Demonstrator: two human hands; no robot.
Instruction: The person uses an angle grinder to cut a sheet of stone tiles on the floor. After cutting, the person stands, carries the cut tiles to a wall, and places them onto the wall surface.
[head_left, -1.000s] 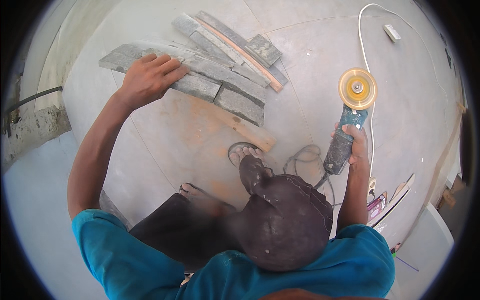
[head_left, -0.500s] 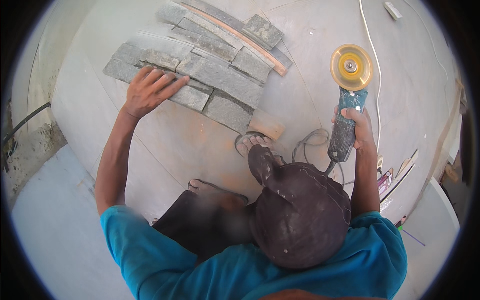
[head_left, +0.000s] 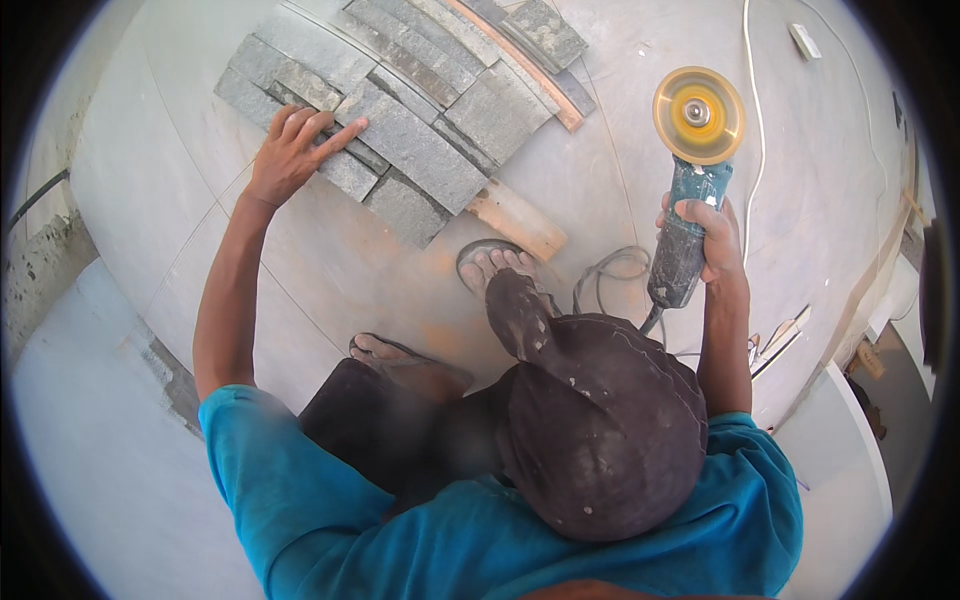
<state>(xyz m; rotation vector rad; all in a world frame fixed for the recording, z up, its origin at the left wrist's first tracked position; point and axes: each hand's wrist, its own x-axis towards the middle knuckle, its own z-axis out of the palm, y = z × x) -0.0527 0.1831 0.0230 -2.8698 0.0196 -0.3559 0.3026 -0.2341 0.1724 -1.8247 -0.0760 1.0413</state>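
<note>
My left hand (head_left: 292,155) rests spread on the near edge of a grey stacked-stone panel (head_left: 400,140), fingertips on top, thumb partly hidden. The panel lies over a pale wooden board (head_left: 525,225). On the right, my right hand (head_left: 708,235) grips a dusty teal angle grinder (head_left: 688,220), its yellow cutting disc (head_left: 697,114) facing up and apart from the stone. The grinder's cable runs down behind a dark dusty cap-like shape (head_left: 600,430) at bottom centre. My sandalled feet (head_left: 490,265) are just below the board.
More stone strips (head_left: 545,35) lie at the top of the tiled floor (head_left: 190,260). A white cable (head_left: 762,130) and a small white block (head_left: 805,40) lie at the upper right. Loose strips (head_left: 780,340) and a leaning white board (head_left: 830,450) stand at the right, a concrete edge (head_left: 40,260) at the left.
The stone panel has gone from tilted to flatter and farther up the picture, my left hand along with it, fingers now looser. The grinder and my right hand have moved upward.
</note>
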